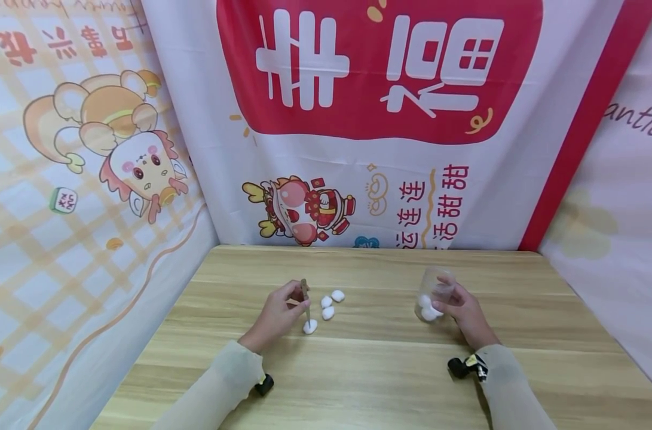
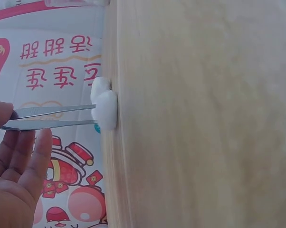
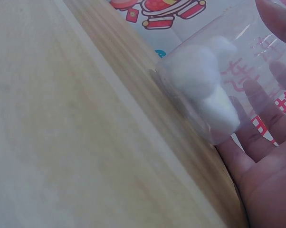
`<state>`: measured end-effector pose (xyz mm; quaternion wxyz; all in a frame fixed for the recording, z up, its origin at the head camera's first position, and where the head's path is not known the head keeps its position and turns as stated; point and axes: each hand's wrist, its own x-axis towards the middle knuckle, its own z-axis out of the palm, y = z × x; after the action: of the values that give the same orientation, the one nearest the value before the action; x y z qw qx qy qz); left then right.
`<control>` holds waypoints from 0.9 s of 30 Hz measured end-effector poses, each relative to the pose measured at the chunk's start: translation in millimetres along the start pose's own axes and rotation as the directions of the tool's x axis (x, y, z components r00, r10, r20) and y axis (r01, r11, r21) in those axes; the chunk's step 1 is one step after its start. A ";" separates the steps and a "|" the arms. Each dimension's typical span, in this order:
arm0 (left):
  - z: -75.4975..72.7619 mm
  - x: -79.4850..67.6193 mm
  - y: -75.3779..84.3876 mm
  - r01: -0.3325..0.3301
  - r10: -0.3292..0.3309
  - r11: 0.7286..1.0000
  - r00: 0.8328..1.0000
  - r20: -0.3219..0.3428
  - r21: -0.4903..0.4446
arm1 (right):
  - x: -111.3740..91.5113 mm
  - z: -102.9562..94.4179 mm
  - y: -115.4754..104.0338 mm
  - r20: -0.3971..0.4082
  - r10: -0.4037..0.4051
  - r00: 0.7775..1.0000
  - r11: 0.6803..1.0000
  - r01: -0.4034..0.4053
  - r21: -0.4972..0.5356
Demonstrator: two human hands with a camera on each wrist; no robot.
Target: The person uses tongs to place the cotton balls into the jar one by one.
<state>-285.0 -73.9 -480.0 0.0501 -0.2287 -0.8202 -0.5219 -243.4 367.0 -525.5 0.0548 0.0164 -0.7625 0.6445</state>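
My left hand (image 1: 284, 307) pinches metal tweezers (image 2: 57, 118), tips pointing down. The tips are at a white cotton ball (image 1: 310, 326) on the table; in the left wrist view the two prongs stand apart with their ends against the cotton ball (image 2: 106, 110). Several more cotton balls (image 1: 328, 312) lie just to the right of it. Over on the right, my right hand (image 1: 464, 310) grips a clear plastic cup (image 1: 432, 292), fingers curled round its side. White cotton balls (image 3: 194, 72) sit at the bottom of the cup, seen through its wall.
The wood-grain table (image 1: 369, 376) runs back to a printed cloth (image 1: 390, 131) hanging behind it. Another printed cloth (image 1: 89, 251) borders the left side, and a pale cloth (image 1: 616, 251) the right. A black wrist camera (image 1: 263, 384) is strapped at the left cuff.
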 end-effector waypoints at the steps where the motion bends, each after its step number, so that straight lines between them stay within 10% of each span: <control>1: 0.1 -0.2 0.0 0.006 -0.006 1.000 1.000 0.003 0.003 | -0.2 0.0 -0.1 -0.002 -0.001 1.000 1.000 0.001 -0.002; 27: 1.5 0.8 -0.6 0.011 -0.011 0.999 1.000 -0.006 0.032 | -2.4 -0.1 0.1 -0.009 -0.036 0.999 0.999 0.036 0.012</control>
<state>-285.7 -72.5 -481.0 0.0534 -0.2219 -0.8297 -0.5095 -240.9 367.0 -525.8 0.0694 0.0275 -0.7578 0.6482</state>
